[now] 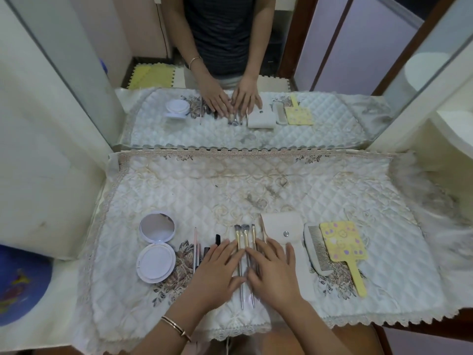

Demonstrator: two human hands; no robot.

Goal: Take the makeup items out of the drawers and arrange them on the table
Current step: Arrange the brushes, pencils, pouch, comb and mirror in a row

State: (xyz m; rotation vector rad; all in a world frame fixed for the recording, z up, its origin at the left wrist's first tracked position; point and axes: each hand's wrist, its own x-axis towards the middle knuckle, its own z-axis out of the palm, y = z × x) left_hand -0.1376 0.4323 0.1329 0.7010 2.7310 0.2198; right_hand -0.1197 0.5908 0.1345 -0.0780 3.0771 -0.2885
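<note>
Several thin makeup brushes lie side by side on the quilted white table cover. My left hand and my right hand rest flat on them, fingers spread, one on each side of the row. Left of my left hand lie pencils and a black-capped stick. Farther left an open white compact shows its mirror. To the right sit a white snap pouch, a pale comb and a yellow hand mirror.
A large wall mirror stands behind the table and reflects the hands and items. Cream side panels flank the table. A blue round object lies low on the left. The cover's lace edge hangs over the front.
</note>
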